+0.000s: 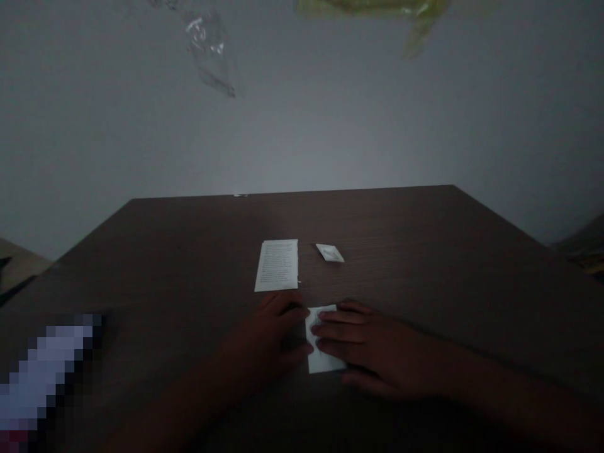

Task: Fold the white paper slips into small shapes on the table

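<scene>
A small white piece of paper (324, 362) with a crease or mark near its middle lies on the dark wooden table (198, 251). Flat across its right part rests my right hand (382, 346), fingers stretched toward the left and slightly apart. My left hand (268, 336) is at the paper's left edge, its index finger and thumb touching that edge with a gap between them. Beyond my hands is a stack of printed paper pages (278, 265). To its right sits a small folded paper (330, 253), shaped like a diamond.
A pixelated, blurred object (47, 371) lies at the table's left front. The far table edge meets a pale wall (330, 126), where clear plastic (207, 47) and a yellow plastic piece (377, 7) hang. A small white scrap (240, 195) is at the back edge.
</scene>
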Available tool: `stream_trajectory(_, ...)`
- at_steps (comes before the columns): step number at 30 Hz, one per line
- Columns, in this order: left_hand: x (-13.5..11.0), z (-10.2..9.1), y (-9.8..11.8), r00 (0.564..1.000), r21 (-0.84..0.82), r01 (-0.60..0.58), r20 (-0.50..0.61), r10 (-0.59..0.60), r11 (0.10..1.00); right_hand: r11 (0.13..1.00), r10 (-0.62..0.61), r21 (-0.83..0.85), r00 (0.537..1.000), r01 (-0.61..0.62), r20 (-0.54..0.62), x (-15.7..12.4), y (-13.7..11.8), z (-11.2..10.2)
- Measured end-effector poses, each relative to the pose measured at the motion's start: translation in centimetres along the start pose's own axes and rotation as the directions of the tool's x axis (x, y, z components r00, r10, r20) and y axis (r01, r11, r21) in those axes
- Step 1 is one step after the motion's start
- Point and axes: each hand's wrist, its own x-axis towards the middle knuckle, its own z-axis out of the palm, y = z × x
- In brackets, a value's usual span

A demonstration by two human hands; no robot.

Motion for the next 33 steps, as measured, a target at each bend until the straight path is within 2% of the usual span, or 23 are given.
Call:
stream_trajectory(4,-0.1,-0.2,0.4,1.000,0.016,0.022,0.001,-0.022,1.000,1.000,0.002,-0.026,1.000,-0.002,-0.011,0.1,0.0,0.2)
stream_trajectory(10,0.1,-0.4,0.4,1.000,0.016,0.022,0.020,-0.022,1.000,0.998,-0.050,-0.047,0.993,0.045,-0.111,-0.1,0.4,0.5)
stream_trajectory(19,0.0,-0.5,0.2,1.000,0.001,-0.024,-0.003,0.024,1.000,0.995,-0.085,-0.059,0.980,0.076,-0.181,-0.1,0.8,0.8)
stream_trajectory(26,0.2,-0.8,0.9,0.999,0.030,0.018,0.029,-0.019,0.999,0.999,-0.011,0.025,0.962,0.019,-0.272,0.2,1.4,1.1)
stream_trajectory(33,0.1,-0.4,0.3,1.000,0.024,0.017,0.009,-0.017,1.000,0.999,-0.034,0.021,0.952,0.043,-0.305,0.4,1.5,1.0)
